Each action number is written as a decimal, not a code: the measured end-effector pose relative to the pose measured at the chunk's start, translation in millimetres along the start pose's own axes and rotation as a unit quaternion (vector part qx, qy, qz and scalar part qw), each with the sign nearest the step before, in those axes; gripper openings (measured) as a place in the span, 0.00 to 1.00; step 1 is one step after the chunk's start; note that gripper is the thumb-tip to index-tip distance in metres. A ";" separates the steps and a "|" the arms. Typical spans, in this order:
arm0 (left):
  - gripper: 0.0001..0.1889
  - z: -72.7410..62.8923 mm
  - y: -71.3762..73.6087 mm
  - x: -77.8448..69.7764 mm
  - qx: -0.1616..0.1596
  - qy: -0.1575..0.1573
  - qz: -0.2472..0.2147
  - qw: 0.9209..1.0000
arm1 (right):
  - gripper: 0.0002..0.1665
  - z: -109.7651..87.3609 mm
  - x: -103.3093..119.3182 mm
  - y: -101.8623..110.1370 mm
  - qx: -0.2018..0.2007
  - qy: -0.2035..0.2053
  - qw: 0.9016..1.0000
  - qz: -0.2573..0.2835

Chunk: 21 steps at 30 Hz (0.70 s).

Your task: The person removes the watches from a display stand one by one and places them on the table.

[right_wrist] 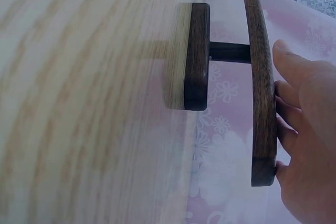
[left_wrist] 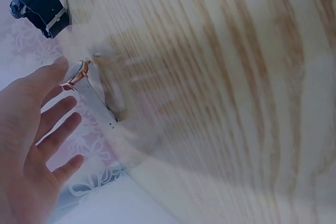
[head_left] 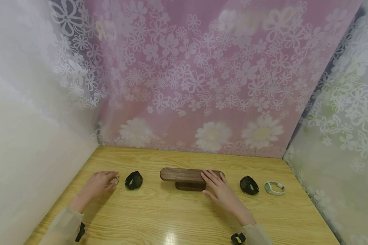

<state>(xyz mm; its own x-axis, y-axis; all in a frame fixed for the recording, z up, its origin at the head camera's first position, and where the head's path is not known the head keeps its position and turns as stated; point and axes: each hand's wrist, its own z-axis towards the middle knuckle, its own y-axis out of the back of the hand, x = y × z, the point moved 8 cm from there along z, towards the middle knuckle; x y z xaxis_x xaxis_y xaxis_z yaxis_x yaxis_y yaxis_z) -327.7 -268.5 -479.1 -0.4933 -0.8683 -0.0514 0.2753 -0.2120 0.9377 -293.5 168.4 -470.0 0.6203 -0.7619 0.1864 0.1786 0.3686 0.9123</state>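
In the head view my left hand [head_left: 99, 183] is at the left of the table, thumb and index finger at either side of a small wristwatch [head_left: 115, 181]. The left wrist view shows this wristwatch [left_wrist: 79, 74] with a rose-gold case and pale strap, pinched at its case; the other fingers spread loosely. My right hand [head_left: 222, 194] rests its fairly straight fingers on the right end of a dark wooden T-shaped watch stand [head_left: 181, 174]. In the right wrist view the fingertips touch the top of the stand's bar [right_wrist: 262, 93], above its post and base [right_wrist: 198, 56].
A black watch [head_left: 134, 180] stands between my left hand and the stand. Right of the stand are another black watch [head_left: 249, 185] and a pale green-white watch [head_left: 275, 188]. A floral curtain [head_left: 187, 85] hangs behind the wooden table [head_left: 159, 217], and pale cloth flanks both sides.
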 end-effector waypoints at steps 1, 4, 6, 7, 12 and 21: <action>0.22 0.9 1.4 -0.8 -0.006 -0.001 -0.001 1.000 | 0.41 -0.3 -0.1 0.1 -0.001 0.000 1.000 0.000; 0.22 5.0 4.5 -4.7 -0.015 0.003 0.002 1.000 | 0.41 -1.1 -0.1 0.8 -0.004 0.001 1.000 -0.002; 0.23 8.8 6.4 -8.9 -0.016 0.010 0.006 1.000 | 0.41 -1.8 0.0 1.3 -0.006 0.002 1.000 -0.003; 0.23 10.9 7.3 -11.3 -0.015 0.014 0.006 1.000 | 0.41 -2.1 0.2 1.7 -0.007 0.003 1.000 -0.002; 0.27 24.9 7.7 -28.0 -0.002 0.040 0.008 0.999 | 0.41 -3.6 0.4 2.0 -0.008 -0.005 1.000 0.001; 0.39 56.7 -0.6 -80.5 -0.018 0.073 -0.042 0.996 | 0.38 -0.3 1.9 3.4 -0.011 -0.015 1.000 0.010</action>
<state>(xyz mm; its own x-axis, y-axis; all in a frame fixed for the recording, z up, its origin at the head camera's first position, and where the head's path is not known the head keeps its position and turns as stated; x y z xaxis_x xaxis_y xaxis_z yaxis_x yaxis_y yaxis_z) -334.9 -173.1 -456.1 -0.3907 -0.9023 -0.1820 0.2690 -0.3011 0.9149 -291.5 168.4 -466.6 0.6005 -0.7698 0.2164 0.1829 0.3956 0.9000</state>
